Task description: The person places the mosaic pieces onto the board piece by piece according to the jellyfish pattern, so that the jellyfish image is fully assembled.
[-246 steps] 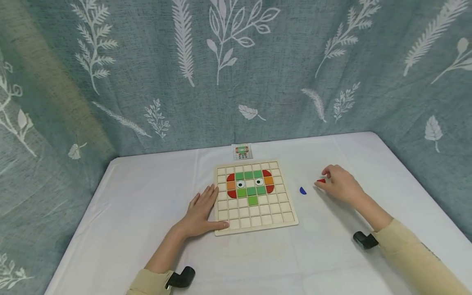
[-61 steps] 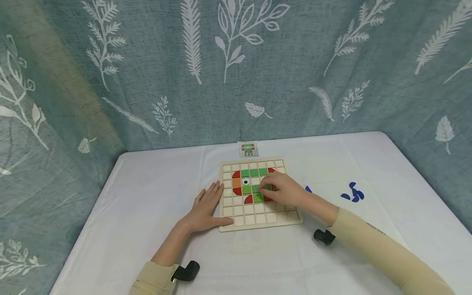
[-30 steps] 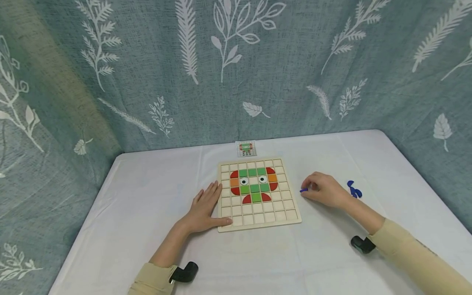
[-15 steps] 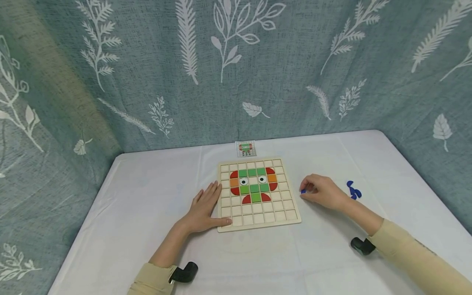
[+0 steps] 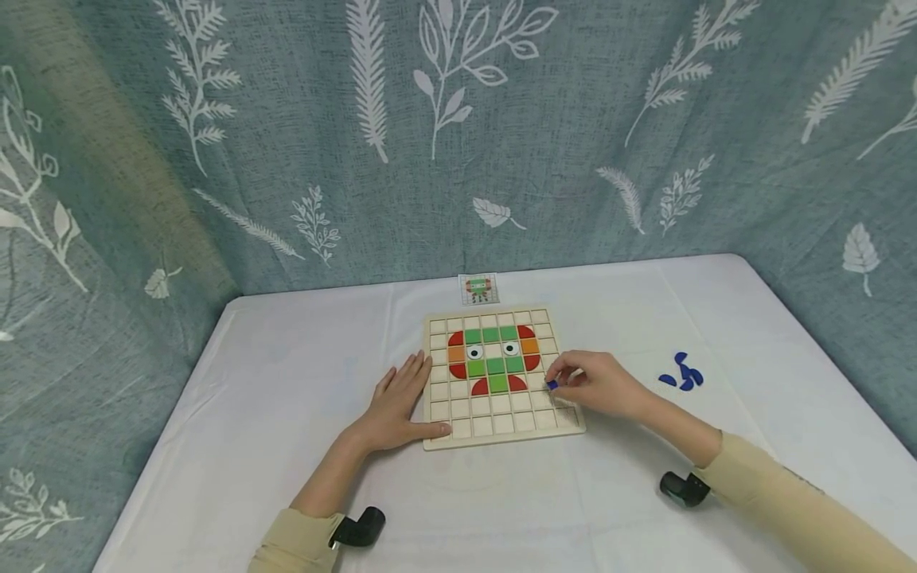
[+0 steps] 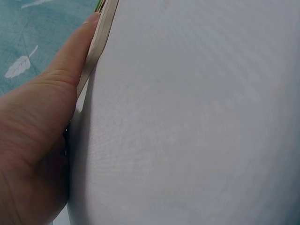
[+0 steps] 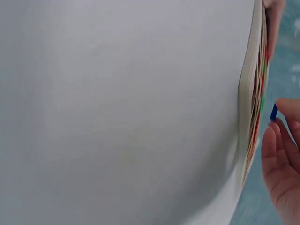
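Observation:
A square wooden grid board (image 5: 501, 422) lies mid-table, with red, orange and green tiles and two eye tiles forming a face pattern. My left hand (image 5: 394, 410) rests along the board's left edge, fingers straight, the thumb on its lower left corner. In the left wrist view the thumb (image 6: 70, 61) lies against the board's side (image 6: 99, 44). My right hand (image 5: 595, 382) pinches a small blue tile (image 5: 552, 385) between thumb and fingertips, above the board's right part. The right wrist view shows this blue tile (image 7: 274, 112) edge-on, above the board (image 7: 248, 93).
Several blue rounded tiles (image 5: 685, 383) lie in a loose group to the right of the board. A small pattern card (image 5: 478, 289) showing a similar face lies just behind the board. A patterned blue-green curtain (image 5: 401, 215) stands behind the white-covered table (image 5: 322, 334).
Red tiles now sit either side of the lowest green tile. My right hand took the blue tile from beside the board and moved left with it over the board. The left hand stays put.

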### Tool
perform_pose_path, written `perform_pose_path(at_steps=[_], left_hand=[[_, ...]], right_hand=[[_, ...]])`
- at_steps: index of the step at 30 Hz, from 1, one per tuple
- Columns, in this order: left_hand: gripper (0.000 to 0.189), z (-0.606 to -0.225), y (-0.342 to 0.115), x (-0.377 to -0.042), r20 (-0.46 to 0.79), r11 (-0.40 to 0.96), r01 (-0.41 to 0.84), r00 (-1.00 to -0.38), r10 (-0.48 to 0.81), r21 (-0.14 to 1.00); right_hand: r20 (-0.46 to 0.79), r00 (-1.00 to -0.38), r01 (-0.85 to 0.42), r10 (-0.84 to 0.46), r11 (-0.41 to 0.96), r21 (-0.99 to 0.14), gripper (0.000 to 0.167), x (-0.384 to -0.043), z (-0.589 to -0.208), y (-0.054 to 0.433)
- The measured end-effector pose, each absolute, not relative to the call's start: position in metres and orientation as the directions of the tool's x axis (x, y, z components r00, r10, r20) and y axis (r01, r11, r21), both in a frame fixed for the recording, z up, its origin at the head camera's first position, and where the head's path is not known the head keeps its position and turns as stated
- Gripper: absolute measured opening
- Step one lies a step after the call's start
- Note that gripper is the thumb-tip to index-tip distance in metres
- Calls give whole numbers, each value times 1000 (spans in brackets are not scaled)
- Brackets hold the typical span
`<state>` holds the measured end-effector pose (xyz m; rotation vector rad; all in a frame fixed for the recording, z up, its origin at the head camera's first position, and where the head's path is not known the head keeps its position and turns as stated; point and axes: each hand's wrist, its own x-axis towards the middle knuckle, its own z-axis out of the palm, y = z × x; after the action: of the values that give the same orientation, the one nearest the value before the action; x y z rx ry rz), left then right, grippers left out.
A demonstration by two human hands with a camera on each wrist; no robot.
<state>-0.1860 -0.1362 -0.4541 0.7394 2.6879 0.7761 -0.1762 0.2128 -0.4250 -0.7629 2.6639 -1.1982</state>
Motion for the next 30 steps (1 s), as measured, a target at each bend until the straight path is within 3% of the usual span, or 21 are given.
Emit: perform_pose_path(at_steps=[10, 30], left_hand=[[109, -453, -136, -187, -89, 724, 409, -837, 540, 555], [109, -453, -137, -188, -94, 722, 411, -833, 546, 557]], right_hand=[[105, -769, -521, -630, 523, -675, 13, -176, -430, 179], [117, -798, -495, -591, 533, -686, 7, -178, -434, 174]])
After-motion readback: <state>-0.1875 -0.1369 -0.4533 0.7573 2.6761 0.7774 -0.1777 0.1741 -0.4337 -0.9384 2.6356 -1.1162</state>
